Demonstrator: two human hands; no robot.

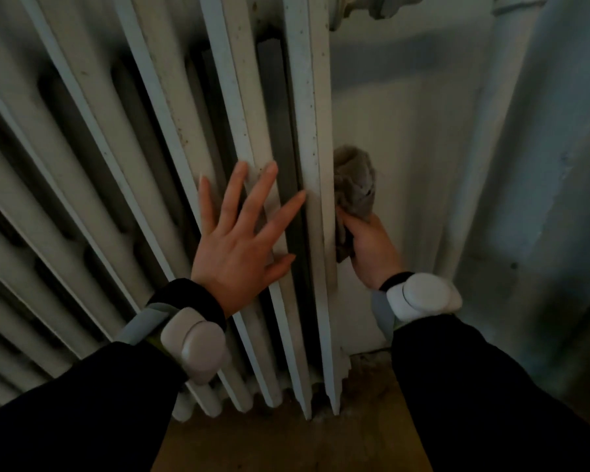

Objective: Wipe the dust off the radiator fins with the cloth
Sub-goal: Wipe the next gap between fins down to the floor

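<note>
1 fin, the radiator's (150,165) end fin (315,199), is being wiped: the right hand (372,250), fingers clenched on the cloth (355,185), works its outer side. The left hand (239,243), fingers spread wide, braces beside that fin. Specks remain above; remaining fins appear undone.

One radiator (191,137); one cloth (355,185); two hands: left (242,240), right (372,250); two wrist devices (195,342); one pipe (474,148).
</note>
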